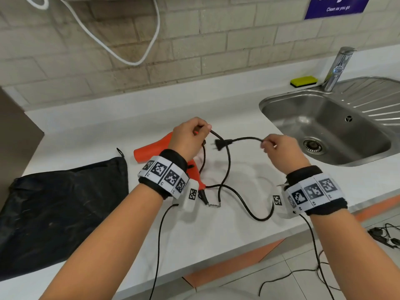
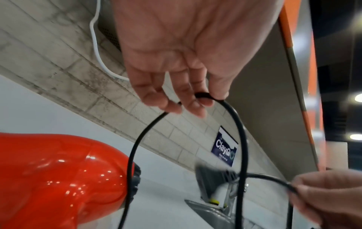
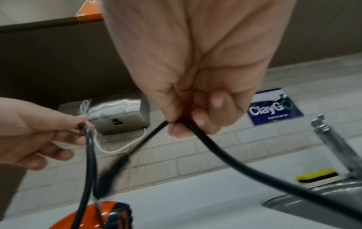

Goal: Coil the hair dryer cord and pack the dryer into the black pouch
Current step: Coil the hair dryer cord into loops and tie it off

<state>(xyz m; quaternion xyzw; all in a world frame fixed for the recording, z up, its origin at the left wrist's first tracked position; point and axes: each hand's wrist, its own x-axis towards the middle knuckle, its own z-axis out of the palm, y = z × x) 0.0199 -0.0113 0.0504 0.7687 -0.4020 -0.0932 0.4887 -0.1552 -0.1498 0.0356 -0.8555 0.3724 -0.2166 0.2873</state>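
Though wrist-hidden, black pouch beside dryer.

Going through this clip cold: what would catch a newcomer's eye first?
Most likely the glossy orange hair dryer lying on the white counter, partly behind the left hand. Then the black cord, pinched above the counter by both that hand and the right hand, with the black pouch at far left.

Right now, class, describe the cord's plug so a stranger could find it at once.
Start at the steel sink on the right of the white counter and move left to the two raised hands. Between the left hand and right hand hangs the plug. It is the black cord's only thick end, with two metal prongs.
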